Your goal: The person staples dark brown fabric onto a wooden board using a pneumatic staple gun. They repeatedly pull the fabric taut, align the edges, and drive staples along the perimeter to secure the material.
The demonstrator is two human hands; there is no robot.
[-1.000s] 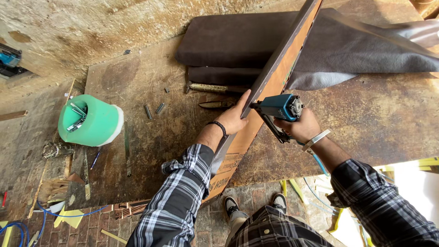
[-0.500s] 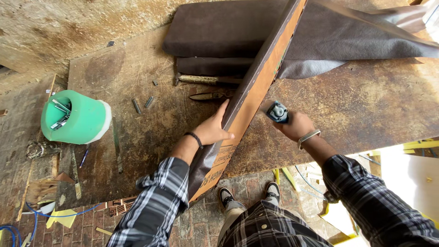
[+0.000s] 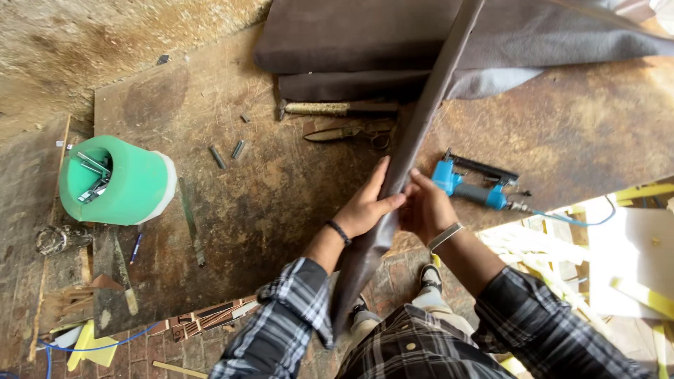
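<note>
A long narrow board wrapped in dark brown fabric [image 3: 428,105] runs on edge from the top of the view down toward my body. My left hand [image 3: 368,203] grips its left face, fingers pressing the fabric. On the other side my right hand [image 3: 425,207] clasps the board's right face. A blue pneumatic staple gun [image 3: 472,184] lies on the worn wooden workbench [image 3: 281,196] just right of my right hand, its blue air hose trailing off to the right.
Dark brown fabric [image 3: 365,42] is piled at the back. A hammer [image 3: 330,109] and scissors [image 3: 351,131] lie left of the board. A green tub [image 3: 116,182] with metal pieces sits far left. Staple strips [image 3: 228,153], scraps and foam bits lie around.
My right hand put the staple gun down on the bench and moved onto the board. The board has turned more on edge, and both hands now hold it.
</note>
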